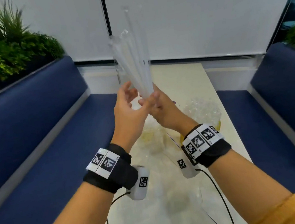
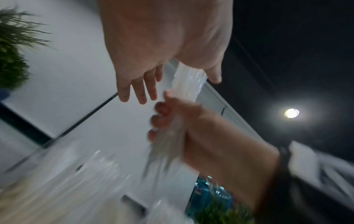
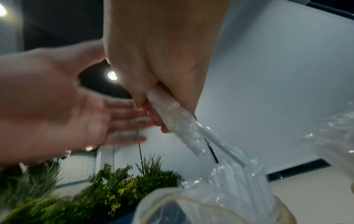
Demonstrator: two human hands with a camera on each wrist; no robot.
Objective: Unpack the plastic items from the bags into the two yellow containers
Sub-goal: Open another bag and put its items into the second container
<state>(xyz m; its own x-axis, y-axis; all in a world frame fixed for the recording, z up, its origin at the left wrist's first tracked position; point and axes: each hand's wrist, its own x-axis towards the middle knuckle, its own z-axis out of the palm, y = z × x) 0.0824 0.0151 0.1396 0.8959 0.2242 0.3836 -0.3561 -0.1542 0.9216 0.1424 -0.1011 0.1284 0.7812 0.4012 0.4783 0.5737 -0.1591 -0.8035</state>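
A bundle of long clear plastic straws (image 1: pixel 135 65) in a thin clear bag stands upright above the table. My right hand (image 1: pixel 156 103) grips its lower end; the wrist view shows the fingers curled round the straws (image 3: pixel 178 121). My left hand (image 1: pixel 128 99) is beside the bundle with its fingers spread and holds nothing; its fingers (image 2: pixel 141 91) are close to the straws (image 2: pixel 188 81). Below the hands a yellow container (image 1: pixel 149 135) shows through crumpled clear plastic. A second yellow container (image 1: pixel 218 124), at the right, is heaped with clear plastic items.
A pale narrow table (image 1: pixel 176 82) runs between two blue benches, one on the left (image 1: pixel 44 143) and one on the right (image 1: pixel 282 113). Green plants (image 1: pixel 5 51) stand behind the left bench. Cables hang from my wrists over the table's near end.
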